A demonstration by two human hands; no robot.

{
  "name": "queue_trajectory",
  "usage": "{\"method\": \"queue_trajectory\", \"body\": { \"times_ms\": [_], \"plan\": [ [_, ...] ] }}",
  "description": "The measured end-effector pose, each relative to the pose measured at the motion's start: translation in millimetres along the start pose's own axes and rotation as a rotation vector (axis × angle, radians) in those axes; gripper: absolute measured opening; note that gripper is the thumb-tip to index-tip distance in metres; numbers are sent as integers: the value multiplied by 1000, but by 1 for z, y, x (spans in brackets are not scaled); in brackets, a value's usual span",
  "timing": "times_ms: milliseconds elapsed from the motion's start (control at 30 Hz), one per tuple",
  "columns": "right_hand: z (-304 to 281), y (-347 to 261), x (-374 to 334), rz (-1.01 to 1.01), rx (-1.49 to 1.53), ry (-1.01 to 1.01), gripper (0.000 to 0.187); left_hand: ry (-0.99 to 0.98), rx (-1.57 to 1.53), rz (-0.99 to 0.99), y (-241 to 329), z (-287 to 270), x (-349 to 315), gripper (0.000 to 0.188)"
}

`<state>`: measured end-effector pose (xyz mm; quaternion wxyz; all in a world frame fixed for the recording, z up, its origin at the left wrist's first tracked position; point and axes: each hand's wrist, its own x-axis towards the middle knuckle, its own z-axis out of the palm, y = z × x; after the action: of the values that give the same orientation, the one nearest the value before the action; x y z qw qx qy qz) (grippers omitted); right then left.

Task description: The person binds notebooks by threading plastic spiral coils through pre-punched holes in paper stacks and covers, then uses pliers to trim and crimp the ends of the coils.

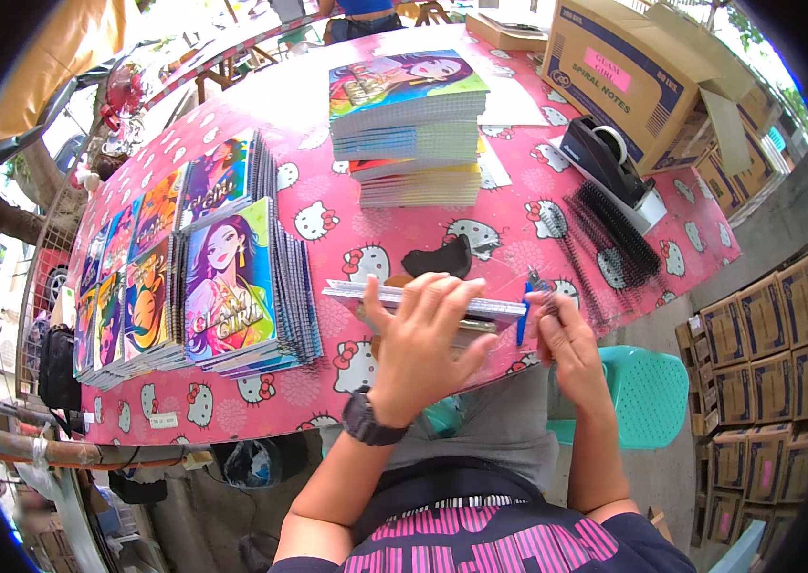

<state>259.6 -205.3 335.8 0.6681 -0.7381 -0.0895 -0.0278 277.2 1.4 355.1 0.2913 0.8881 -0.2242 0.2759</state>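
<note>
At the far left, rows of glossy spiral notebooks with cartoon-girl covers (184,277) lie fanned out in overlapping stacks on the desk (346,124), which wears a pink vinyl cloth printed with white cartoon cats. Moving right, the left hand (423,349) lies spread and flat, fingers open, pressing down on a thin unbound notebook block with a punched edge (423,298) at the near edge of the desk. That block looks light but floppy; the loose sheets would likely slide apart unless pinched along the spine edge or pressed flat, as here. Just beyond it lies a dark, flat scrap (437,260). Behind that, a tall pile of finished notebooks (409,124) stands mid-desk. Right again, the right hand (561,329) is closed in a pinch around a small blue-handled tool (524,310) at the block's right end. Farther right, black plastic binding coils (614,234) lie loose, springy and easily snagged, beside a black tape dispenser (604,153). Brown cardboard cartons (633,67) crowd the far right, and a teal plastic stool (647,396) sits below on the concrete floor. The vinyl looks slick.
</note>
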Motion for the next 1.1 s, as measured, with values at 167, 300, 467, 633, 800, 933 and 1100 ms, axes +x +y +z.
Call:
{"method": "queue_trajectory", "body": {
  "times_ms": [167, 300, 467, 633, 800, 933, 1100],
  "plan": [
    [-5, -18, -6, 116, -38, -2, 32, 8, 108, -99, 19, 43, -1, 45],
    [-15, -13, -3, 5, -200, -74, 28, 48, 152, -91, 21, 51, 1, 30],
    [-8, -22, 7, -123, -365, -32, 25, 135, 198, -62, 19, 62, -1, 38],
    [-6, -24, 16, -172, -354, -34, 22, 113, 220, -65, 20, 63, -2, 49],
    [-15, -21, 30, -366, -401, -150, 18, 105, 212, -58, 21, 62, -2, 49],
    [-21, -30, 36, -289, -459, -295, 16, 121, 226, -40, 21, 62, -5, 49],
    [-22, -36, 38, -276, -423, -310, 16, 14, -35, -23, 14, 35, -5, 45]
  ]
}}
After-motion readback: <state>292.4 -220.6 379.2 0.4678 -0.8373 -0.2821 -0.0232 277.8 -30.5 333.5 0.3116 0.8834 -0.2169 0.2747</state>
